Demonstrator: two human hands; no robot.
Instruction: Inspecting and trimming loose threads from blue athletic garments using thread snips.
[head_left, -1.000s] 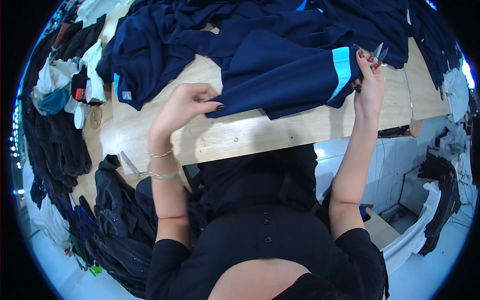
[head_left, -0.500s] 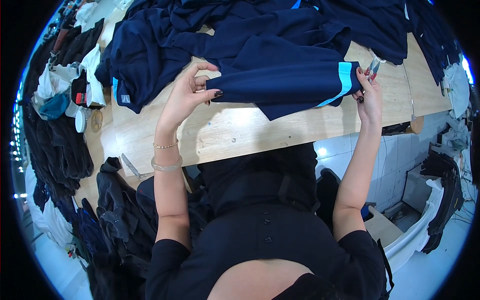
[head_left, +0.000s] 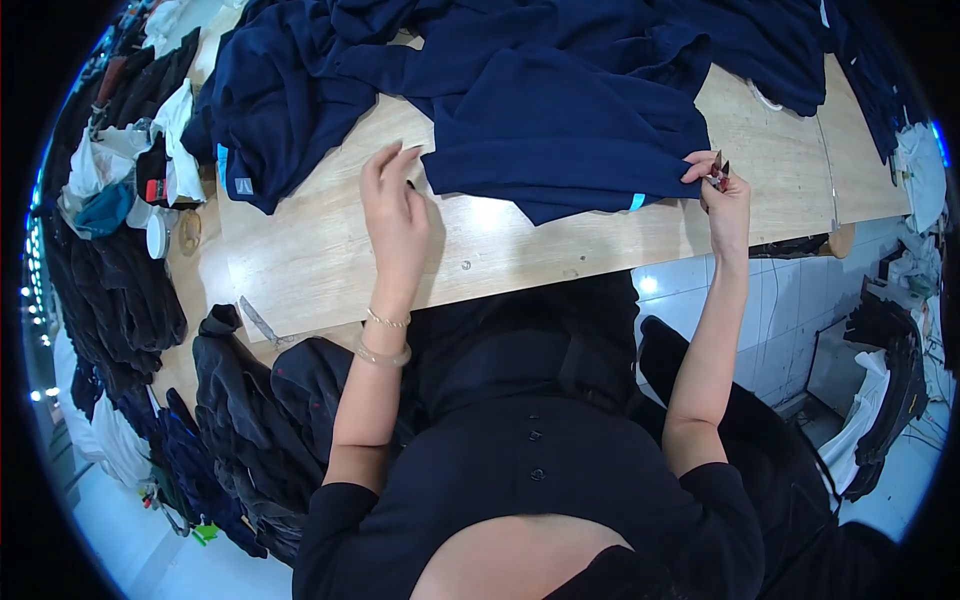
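Note:
A navy blue garment (head_left: pixel 560 130) lies partly folded on the wooden table in front of me, with a bit of light blue stripe showing at its near edge. At that garment's right end, my right hand (head_left: pixel 728 200) is closed around small thread snips (head_left: pixel 719 172) with pointed tips and red parts. Its fingertips touch the cloth's corner. My left hand (head_left: pixel 395 205) is over the bare wood just off the garment's left edge, fingers apart and holding nothing. Bracelets circle that wrist.
More navy garments (head_left: pixel 290 100) are heaped at the far left and along the back of the wooden table (head_left: pixel 480 240). A thin blade-like tool (head_left: pixel 257 320) lies by its near left corner. Dark clothes (head_left: pixel 235 420) hang at lower left; a white round lid (head_left: pixel 158 238) stands beyond.
My left hand has let go of the cloth and drawn back slightly. The cloth's raised edge now lies flatter, hiding most of the blue stripe. The snips now point upward in my right hand.

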